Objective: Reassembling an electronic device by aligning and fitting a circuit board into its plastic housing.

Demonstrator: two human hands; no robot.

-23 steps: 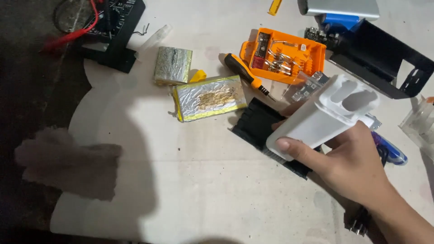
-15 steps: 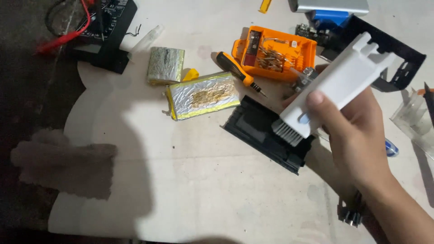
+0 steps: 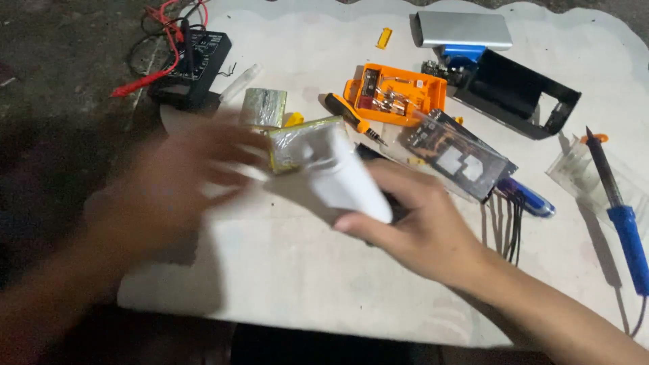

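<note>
White casing: the long white plastic casing (image 3: 348,179) lies slanted in the right hand's grip, its far end toward the left hand; a moment ago it stood raised and tilted up to the right, over the black tray.
Right hand: the right hand (image 3: 412,216) is closed around the casing's near end, thumb at its tip, lower and further left than before.
Left hand: the left hand (image 3: 179,186), blurred, has come into view with fingers spread toward the casing's far end; whether it grips anything cannot be told.
Black frame: the open black plastic frame (image 3: 520,94) lies well beyond the right hand.
Orange case: the orange plastic bit case (image 3: 395,94) sits beyond the casing.
Foil pack: the flat foil-wrapped pack (image 3: 297,145) lies just behind the casing, partly covered now.
Soldering iron: the blue-handled soldering iron (image 3: 622,216) lies far right of the right hand.
</note>
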